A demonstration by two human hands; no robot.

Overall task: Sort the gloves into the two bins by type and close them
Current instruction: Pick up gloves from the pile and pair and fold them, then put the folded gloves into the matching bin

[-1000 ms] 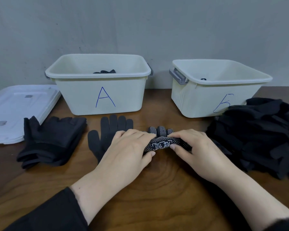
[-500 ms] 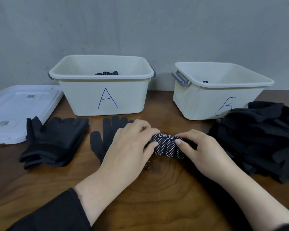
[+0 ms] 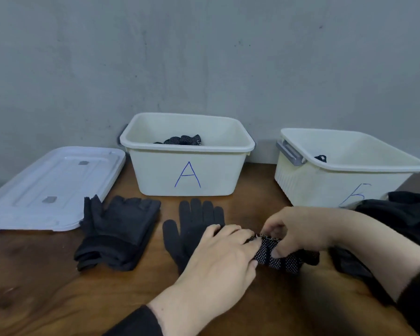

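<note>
Gripping rolled dotted glove (image 3: 280,257): left hand (image 3: 224,257), right hand (image 3: 298,229).

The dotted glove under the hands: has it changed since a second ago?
Yes. The dotted glove, flat earlier, is now rolled up, nearer the person, away from bin A.

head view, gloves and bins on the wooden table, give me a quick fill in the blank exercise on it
1. Both hands grip the rolled black white-dotted glove in front of the cream plastic bin marked ____.
2. The white plastic lid lies ____ of that bin.
3. The plain black knit glove lies flat, fingers pointing toward the ____.

Missing words: A; left; bins
</note>
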